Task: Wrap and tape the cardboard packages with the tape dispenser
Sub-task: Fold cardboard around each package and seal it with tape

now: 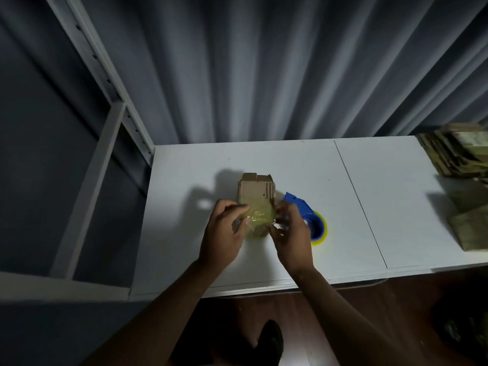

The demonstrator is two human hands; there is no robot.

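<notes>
On the white table (264, 159), both hands hold a cardboard package (257, 192) near the middle, its near end bound in yellowish clear tape (261, 213). The left hand (224, 233) grips the package's left side with its fingers curled over the tape, and the right hand (289, 235) pinches the right side of the taped end. A blue tape dispenser (303, 207) lies on the table just right of the package, partly behind the right hand, and a stack of flattened cardboard (454, 151) sits at the far right corner.
</notes>
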